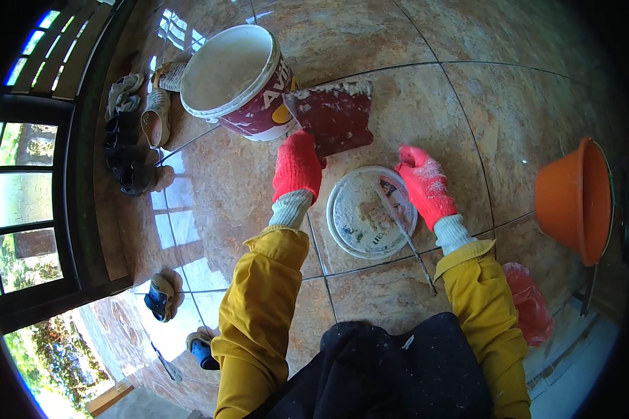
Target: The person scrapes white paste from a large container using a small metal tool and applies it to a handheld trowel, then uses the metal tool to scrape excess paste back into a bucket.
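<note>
My left hand [299,167], in a red knit glove, grips the lower left corner of a dark red flat scraper [335,119] whose edge is smeared with white residue. The scraper is held up beside a white and maroon paint bucket [237,77]. My right hand [426,183], in a matching glove dusted white, is closed just right of a round white bucket lid [349,230]. Whether it pinches anything is hidden. White paste and smears cover the lid, and a thin paste-coated stick [405,234] lies across it, its lower end past the rim.
An orange basin [573,199] is tipped on its side at right, near a crumpled pink plastic bag [528,304]. Several shoes [136,136] line the left wall, with blue clogs [161,297] farther down. Glossy brown tiles [454,133] make up the floor.
</note>
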A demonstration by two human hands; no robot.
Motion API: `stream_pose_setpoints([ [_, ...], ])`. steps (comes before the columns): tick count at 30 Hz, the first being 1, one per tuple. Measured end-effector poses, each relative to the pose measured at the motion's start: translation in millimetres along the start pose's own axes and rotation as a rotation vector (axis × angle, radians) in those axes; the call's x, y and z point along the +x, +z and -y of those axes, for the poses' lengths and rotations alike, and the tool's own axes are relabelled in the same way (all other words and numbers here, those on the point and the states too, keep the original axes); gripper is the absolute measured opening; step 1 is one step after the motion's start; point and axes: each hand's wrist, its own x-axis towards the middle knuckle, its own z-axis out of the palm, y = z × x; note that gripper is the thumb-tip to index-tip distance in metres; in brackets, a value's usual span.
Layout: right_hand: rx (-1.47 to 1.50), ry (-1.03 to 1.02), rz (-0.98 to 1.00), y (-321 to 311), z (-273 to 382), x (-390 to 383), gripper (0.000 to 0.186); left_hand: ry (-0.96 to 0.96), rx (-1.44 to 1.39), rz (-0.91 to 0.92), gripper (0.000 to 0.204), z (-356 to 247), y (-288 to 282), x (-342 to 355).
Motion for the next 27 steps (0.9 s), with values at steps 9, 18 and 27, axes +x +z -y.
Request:
stream_pose_setpoints([
  [9,-0.935,-0.902,-0.168,-29,97,-59,0.055,0.048,-0.317,-0.034,0.022,-80,-19,-59],
  [18,-0.855,-0.88,-0.358,-86,107,-87,0.034,-0.613,-1.52,0.258,0.035,-158,-37,-130],
  [27,0.617,0.215,-0.167,-104,36,-102,0.007,-0.237,-0.383,0.59,0.043,-106,55,-252],
])
